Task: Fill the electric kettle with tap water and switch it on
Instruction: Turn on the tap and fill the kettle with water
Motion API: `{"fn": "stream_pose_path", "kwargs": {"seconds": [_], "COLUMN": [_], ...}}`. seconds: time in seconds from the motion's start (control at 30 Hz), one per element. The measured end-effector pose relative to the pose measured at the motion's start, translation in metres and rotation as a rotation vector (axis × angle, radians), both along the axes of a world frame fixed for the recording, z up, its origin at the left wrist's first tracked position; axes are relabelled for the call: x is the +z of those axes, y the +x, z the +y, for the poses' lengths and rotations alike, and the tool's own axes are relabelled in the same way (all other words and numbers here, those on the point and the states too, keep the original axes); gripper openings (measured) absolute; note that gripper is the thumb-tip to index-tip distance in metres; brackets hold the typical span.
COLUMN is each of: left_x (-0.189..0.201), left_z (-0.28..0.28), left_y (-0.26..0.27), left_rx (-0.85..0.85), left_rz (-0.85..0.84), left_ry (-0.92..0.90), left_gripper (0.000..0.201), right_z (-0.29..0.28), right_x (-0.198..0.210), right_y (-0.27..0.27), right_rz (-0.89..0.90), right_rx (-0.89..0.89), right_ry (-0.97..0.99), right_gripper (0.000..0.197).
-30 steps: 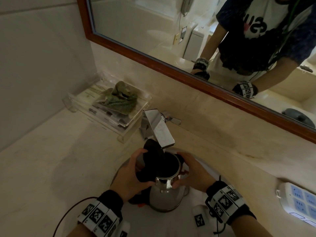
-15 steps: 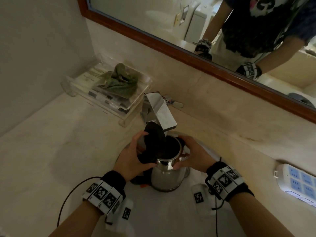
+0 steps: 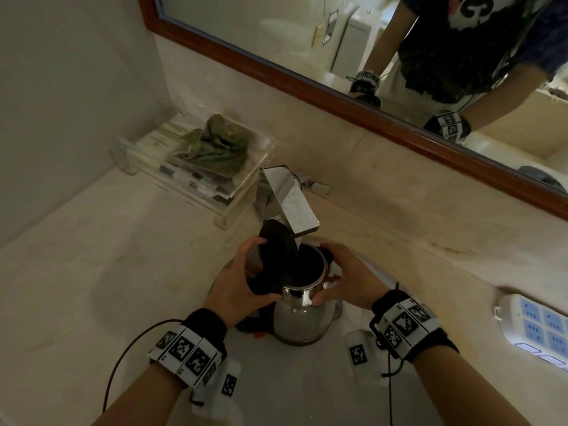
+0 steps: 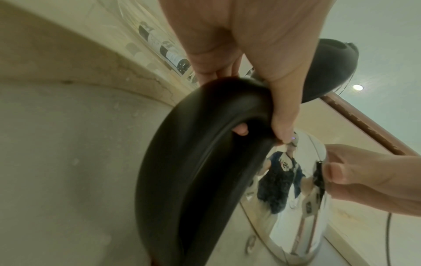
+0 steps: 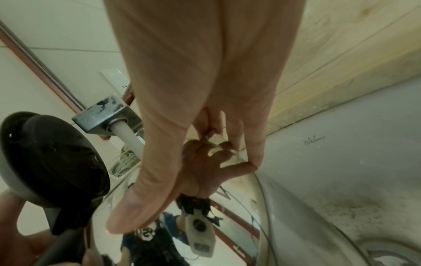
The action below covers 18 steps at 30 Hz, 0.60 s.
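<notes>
Kettle (image 3: pixel 302 318) stood in the sink basin (image 3: pixel 307 379) under the chrome tap (image 3: pixel 289 199), its black lid (image 3: pixel 276 244) tipped up and open, a stream of water running from the spout into its mouth. Far left on the counter (image 3: pixel 92 272), a clear tray (image 3: pixel 196 167) held a crumpled green cloth (image 3: pixel 219 146). The person's left hand (image 3: pixel 238 287) had its fingers curled round the black handle (image 4: pixel 205 162), thumb by the raised lid. The right hand (image 3: pixel 347 279) cupped the steel body just below the rim, fingers bent against it, steadying it. To the right, a white power strip (image 3: pixel 534 329) lay on the counter, below the wood-framed mirror (image 3: pixel 368 96).
</notes>
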<state>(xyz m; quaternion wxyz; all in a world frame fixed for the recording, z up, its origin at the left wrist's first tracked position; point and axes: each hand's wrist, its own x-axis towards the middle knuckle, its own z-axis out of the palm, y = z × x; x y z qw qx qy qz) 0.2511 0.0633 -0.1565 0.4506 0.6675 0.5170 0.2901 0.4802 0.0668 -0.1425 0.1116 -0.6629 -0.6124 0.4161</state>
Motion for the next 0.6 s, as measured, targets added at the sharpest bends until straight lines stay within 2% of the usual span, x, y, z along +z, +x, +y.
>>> {"fn": "stream_pose_path", "kwargs": {"seconds": [0.6], "left_x": [-0.0056], "left_z": [0.0016], "left_y": [0.0002], "left_rx": [0.010], "left_rz": [0.024], "left_ry": [0.013], "left_gripper": [0.094], "right_z": [0.0015], "right_x": [0.0014], "right_y": [-0.0006], "right_rz": [0.007], "right_rx": [0.006], "right_ry": [-0.006], "right_gripper": [0.104]}}
